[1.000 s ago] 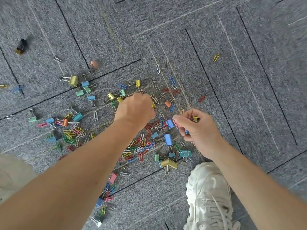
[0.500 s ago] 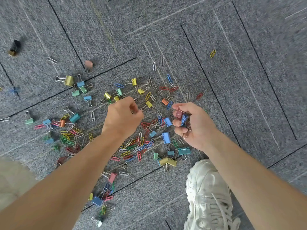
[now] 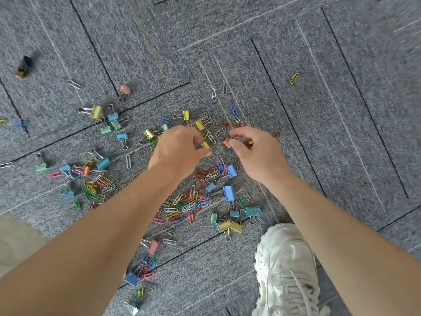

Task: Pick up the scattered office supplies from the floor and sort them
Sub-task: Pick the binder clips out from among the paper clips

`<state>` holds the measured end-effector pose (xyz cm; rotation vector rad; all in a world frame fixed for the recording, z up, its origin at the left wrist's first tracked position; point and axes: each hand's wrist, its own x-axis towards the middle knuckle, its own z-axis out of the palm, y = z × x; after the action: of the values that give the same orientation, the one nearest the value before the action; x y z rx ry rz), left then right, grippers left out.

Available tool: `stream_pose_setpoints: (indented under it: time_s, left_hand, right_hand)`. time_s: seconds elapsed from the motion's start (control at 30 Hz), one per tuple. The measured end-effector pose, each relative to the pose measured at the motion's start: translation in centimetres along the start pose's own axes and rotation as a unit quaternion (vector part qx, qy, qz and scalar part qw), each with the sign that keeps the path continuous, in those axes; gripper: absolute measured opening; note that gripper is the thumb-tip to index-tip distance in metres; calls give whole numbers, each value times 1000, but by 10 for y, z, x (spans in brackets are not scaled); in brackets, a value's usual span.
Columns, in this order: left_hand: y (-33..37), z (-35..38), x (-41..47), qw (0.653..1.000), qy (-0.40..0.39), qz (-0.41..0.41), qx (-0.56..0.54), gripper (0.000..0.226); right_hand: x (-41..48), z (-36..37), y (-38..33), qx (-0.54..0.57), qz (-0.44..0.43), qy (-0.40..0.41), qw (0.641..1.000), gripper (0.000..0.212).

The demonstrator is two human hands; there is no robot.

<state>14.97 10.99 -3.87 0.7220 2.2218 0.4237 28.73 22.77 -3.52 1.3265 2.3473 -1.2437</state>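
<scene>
Both hands have been moved forward over the pile and brought closer together. A yellow binder clip (image 3: 206, 145) is pinched at the curled fingertips of the left hand (image 3: 180, 149), and a few small clips (image 3: 245, 141) are held in the curled right hand (image 3: 257, 156). Coloured paper clips (image 3: 182, 205) and binder clips (image 3: 229, 192) are scattered beneath and around both arms on the grey carpet (image 3: 341, 133). A white shoe (image 3: 287, 270) is seen under the right forearm.

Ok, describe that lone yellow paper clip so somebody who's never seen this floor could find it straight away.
Start at the big pile of coloured clips on the grey carpet. Go up and right past the right hand, across the dark carpet seam. The yellow paper clip lies there alone, slanted, with no other clip near it.
</scene>
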Motion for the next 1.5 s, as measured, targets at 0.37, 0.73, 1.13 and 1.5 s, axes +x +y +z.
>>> stream_pose_setpoints:
  time_s: [0.37, 0.73, 1.13, 1.5]
  left_hand:
    - [-4, 6, 1, 1000, 11, -12, 0, 9]
    - [9, 0, 14, 995, -58, -29, 77, 6]
    - [-4, -6, -8, 905, -92, -150, -387, 19]
    - [-14, -5, -16, 603, -180, -187, -754, 45]
  right_hand:
    - [14, 0, -1, -319, -164, 17, 933, 26]
    - [25, -9, -16, -341, -139, -53, 928, 19]
    - [19, -13, -11, -173, -101, -87, 976, 8]
    - [-20, -9, 3, 373, 112, -99, 916, 17]
